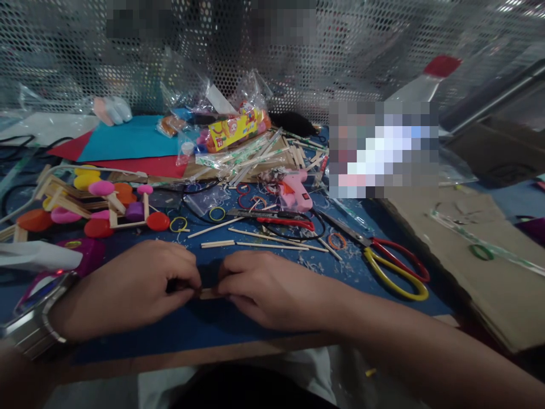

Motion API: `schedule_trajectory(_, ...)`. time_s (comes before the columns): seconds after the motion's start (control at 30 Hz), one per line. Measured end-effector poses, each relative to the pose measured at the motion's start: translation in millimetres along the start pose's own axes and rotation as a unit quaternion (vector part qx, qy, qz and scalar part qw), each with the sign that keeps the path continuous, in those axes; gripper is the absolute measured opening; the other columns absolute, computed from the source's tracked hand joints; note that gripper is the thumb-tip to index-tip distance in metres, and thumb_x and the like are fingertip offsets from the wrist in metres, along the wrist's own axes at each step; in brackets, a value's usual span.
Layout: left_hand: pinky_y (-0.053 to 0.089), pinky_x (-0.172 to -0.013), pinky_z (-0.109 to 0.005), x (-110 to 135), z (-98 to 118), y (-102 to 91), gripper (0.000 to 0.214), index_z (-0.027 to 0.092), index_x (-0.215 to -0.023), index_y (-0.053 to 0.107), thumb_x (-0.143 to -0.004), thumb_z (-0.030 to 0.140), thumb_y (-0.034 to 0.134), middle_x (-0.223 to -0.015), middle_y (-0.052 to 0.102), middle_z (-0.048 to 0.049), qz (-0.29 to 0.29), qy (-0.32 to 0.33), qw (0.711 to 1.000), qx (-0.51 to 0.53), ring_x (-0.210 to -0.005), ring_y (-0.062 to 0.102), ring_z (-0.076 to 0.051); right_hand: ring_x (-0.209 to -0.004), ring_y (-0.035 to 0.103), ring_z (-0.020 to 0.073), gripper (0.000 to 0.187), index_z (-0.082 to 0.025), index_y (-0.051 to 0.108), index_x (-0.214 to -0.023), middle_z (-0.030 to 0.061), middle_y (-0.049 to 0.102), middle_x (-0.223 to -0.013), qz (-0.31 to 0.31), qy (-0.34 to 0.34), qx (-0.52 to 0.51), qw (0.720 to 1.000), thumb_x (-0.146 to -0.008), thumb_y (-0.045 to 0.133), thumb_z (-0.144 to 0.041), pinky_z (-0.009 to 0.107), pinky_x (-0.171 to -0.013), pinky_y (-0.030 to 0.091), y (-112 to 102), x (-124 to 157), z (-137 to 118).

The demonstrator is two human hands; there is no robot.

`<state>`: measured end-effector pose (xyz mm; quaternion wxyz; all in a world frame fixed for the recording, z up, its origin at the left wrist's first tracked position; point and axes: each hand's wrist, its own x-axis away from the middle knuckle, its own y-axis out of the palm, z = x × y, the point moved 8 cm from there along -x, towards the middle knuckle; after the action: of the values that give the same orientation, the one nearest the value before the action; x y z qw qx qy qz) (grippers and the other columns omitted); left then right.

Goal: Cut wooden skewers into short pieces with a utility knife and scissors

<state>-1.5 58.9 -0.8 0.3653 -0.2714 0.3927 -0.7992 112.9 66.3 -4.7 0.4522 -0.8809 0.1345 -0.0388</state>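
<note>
Near the table's front edge, my left hand (145, 284) and my right hand (264, 287) pinch opposite ends of a short wooden stick (208, 293). Only its middle shows between the fingertips; both ends are hidden. A metal watch (40, 315) is on my left wrist. Just beyond the hands lie several thin wooden sticks (272, 246). A utility knife (272, 216) with a red edge rests behind those sticks. Scissors (394, 264) with red and yellow handles lie beyond my right forearm.
Wooden-stick models with coloured round pieces (106, 204) stand at left. A pink glue gun (298, 190), rubber bands (217, 213) and glue shreds lie mid-table. Behind are a yellow-labelled packet (234, 130) and blue sheet (128, 139). Cardboard (464, 227) lies at right, before a perforated metal panel (191, 51).
</note>
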Motion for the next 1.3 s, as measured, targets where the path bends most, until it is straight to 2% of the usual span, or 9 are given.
schedule_trajectory(0.33,0.045,-0.067,-0.024,-0.1,0.2,-2.5,0.017,0.026,-0.083,0.076,-0.085,0.012,0.065,-0.078,0.073,0.0044,0.003,0.003,1.000,-0.001,-0.075,0.067,-0.013,-0.092,0.067,0.0202,0.024,-0.011,0.077,-0.106,0.0109,0.072,-0.102,-0.014,0.001,0.003,1.000,-0.096,0.056,-0.009,0.031,-0.082,0.053,0.0,-1.1,-1.6)
schedule_trajectory(0.5,0.044,-0.068,-0.022,-4.4,-7.5,-4.3,0.013,0.025,-0.079,0.075,-0.082,0.013,0.071,-0.078,0.072,0.0060,0.004,-0.026,1.000,-0.002,-0.075,0.067,-0.011,-0.093,0.067,0.0199,0.024,-0.010,0.077,-0.108,0.0110,0.071,-0.102,-0.030,-0.007,-0.006,1.000,-0.096,0.055,-0.006,0.030,-0.082,0.052,1.2,-1.2,-3.2)
schedule_trajectory(0.8,0.041,-0.066,-0.023,-5.3,-17.4,-5.9,0.009,0.025,-0.071,0.073,-0.077,0.018,0.077,-0.074,0.071,0.0074,-0.003,-0.096,0.995,-0.003,-0.072,0.064,-0.011,-0.095,0.067,0.0205,0.025,-0.011,0.076,-0.108,0.0117,0.072,-0.104,-0.011,-0.002,-0.016,1.000,-0.097,0.054,-0.006,0.032,-0.084,0.054,0.9,-0.5,-2.4)
schedule_trajectory(0.97,0.040,-0.064,-0.024,-4.7,-17.9,-5.7,0.006,0.025,-0.072,0.073,-0.078,0.023,0.075,-0.074,0.070,0.0066,0.001,-0.091,0.996,0.004,-0.070,0.063,-0.012,-0.095,0.067,0.0207,0.023,-0.012,0.076,-0.108,0.0112,0.072,-0.104,-0.008,-0.003,-0.008,1.000,-0.095,0.058,-0.007,0.032,-0.084,0.054,0.5,-0.7,-2.5)
schedule_trajectory(1.17,0.041,-0.063,-0.023,-5.3,-14.6,-5.4,0.007,0.024,-0.073,0.074,-0.078,0.019,0.073,-0.073,0.070,0.0067,0.000,-0.074,0.997,0.006,-0.069,0.063,-0.011,-0.093,0.067,0.0200,0.025,-0.013,0.076,-0.108,0.0108,0.072,-0.103,-0.004,-0.002,-0.015,1.000,-0.095,0.057,-0.006,0.033,-0.082,0.053,2.3,0.2,-2.1)
schedule_trajectory(1.3,0.044,-0.069,-0.023,-4.0,-9.8,-3.7,0.011,0.026,-0.079,0.076,-0.082,0.016,0.071,-0.079,0.073,0.0056,-0.012,-0.043,0.999,0.000,-0.076,0.066,-0.013,-0.092,0.066,0.0197,0.027,-0.014,0.077,-0.108,0.0097,0.071,-0.102,-0.005,0.001,-0.014,1.000,-0.095,0.055,-0.006,0.031,-0.083,0.052,1.2,0.0,-2.0)
